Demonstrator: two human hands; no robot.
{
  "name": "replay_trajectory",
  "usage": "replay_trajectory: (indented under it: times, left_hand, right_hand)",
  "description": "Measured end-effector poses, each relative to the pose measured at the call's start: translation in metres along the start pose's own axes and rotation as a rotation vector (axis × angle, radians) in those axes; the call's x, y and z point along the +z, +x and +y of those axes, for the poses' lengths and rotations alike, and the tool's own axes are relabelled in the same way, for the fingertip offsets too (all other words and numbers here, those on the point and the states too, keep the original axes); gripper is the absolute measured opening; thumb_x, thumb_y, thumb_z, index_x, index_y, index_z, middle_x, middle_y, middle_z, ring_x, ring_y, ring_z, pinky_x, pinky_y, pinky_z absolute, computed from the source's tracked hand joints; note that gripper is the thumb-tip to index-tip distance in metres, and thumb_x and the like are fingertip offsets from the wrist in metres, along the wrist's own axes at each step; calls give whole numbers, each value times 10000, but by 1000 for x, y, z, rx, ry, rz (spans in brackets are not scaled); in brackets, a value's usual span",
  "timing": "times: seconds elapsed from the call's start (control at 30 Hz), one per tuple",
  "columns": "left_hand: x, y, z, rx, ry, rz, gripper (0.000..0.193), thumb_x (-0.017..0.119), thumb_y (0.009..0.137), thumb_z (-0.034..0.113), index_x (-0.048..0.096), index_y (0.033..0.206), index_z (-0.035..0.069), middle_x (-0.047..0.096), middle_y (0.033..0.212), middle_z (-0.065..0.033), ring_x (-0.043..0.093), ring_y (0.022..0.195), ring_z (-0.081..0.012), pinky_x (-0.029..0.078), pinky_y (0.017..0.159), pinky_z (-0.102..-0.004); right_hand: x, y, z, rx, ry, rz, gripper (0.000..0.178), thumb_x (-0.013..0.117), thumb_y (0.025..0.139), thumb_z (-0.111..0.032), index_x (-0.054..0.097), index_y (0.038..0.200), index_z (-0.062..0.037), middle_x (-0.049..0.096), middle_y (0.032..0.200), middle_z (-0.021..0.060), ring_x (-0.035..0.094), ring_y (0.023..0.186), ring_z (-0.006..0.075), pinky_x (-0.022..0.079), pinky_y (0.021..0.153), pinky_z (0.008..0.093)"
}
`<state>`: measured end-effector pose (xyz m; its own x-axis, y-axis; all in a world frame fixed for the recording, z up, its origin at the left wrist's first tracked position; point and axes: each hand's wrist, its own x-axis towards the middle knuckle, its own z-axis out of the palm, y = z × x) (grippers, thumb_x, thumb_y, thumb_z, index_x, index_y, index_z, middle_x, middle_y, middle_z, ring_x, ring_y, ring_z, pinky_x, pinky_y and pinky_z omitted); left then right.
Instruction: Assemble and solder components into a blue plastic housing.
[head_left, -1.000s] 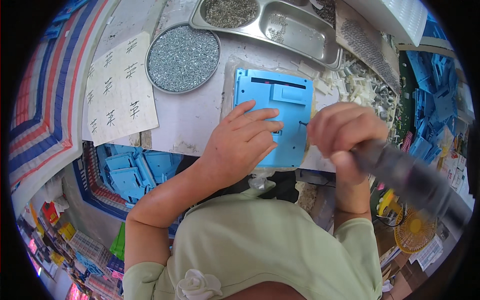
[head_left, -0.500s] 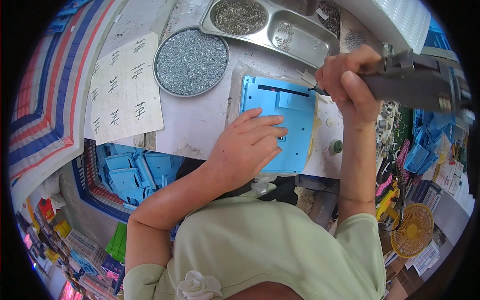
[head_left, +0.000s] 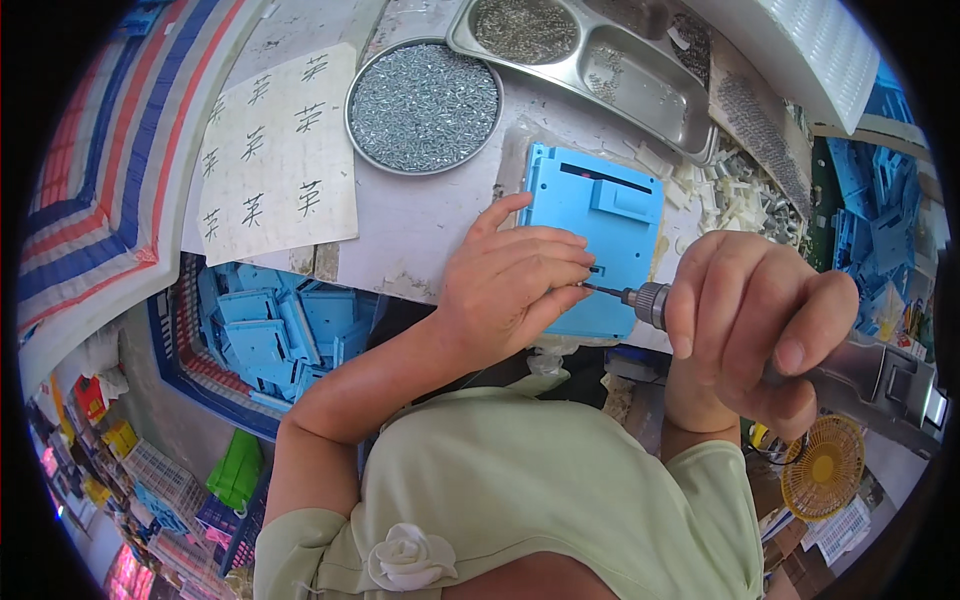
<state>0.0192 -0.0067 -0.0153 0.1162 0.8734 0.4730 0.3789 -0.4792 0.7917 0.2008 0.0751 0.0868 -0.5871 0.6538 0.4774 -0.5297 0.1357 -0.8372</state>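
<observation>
Apparently screwdriving: right hand (head_left: pixel 745 325) grips powered driver (head_left: pixel 865 380); left hand (head_left: pixel 512 288) on left of blue panel (head_left: pixel 625 245), pinch unclear. Next needs bit (head_left: pixel 606 290) square.

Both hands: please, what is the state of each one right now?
Left hand: laid on the blue plastic panel; whether it pinches anything cannot be told.
Right hand: closed around the power screwdriver.

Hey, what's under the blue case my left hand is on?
Clear plastic shows past the left edge of the blue case, on the white table. What lies beneath the case's middle is covered, and your left hand hides part of that edge.
</observation>
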Motion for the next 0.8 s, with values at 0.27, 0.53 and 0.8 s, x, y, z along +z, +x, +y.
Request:
replay_trajectory:
  times: [0.27,0.53,0.8]
  left_hand:
    - [-12,1,-5,16,30,-20,196,821,764,78,704,920,97,749,956,-30,717,988,-209,429,1071,-500]
    - [-24,11,-6,76,72,-92,145,794,789,70,709,907,67,744,962,-70,716,957,-241,495,1004,-468]
    - [-59,14,-30,-266,-18,69,88,731,838,-37,712,913,5,739,942,-108,710,902,-251,533,862,-365]
  right_hand:
    - [9,9,14,46,1,5,245,732,931,-311,558,1012,-159,569,596,-80,516,482,58,500,497,241]
    - [19,22,13,148,-71,39,233,716,926,-263,548,1011,-125,545,596,-33,505,488,106,487,497,289]
    - [-22,52,61,-23,-82,14,232,502,986,-217,558,1168,-87,466,647,-29,470,613,121,445,677,345]
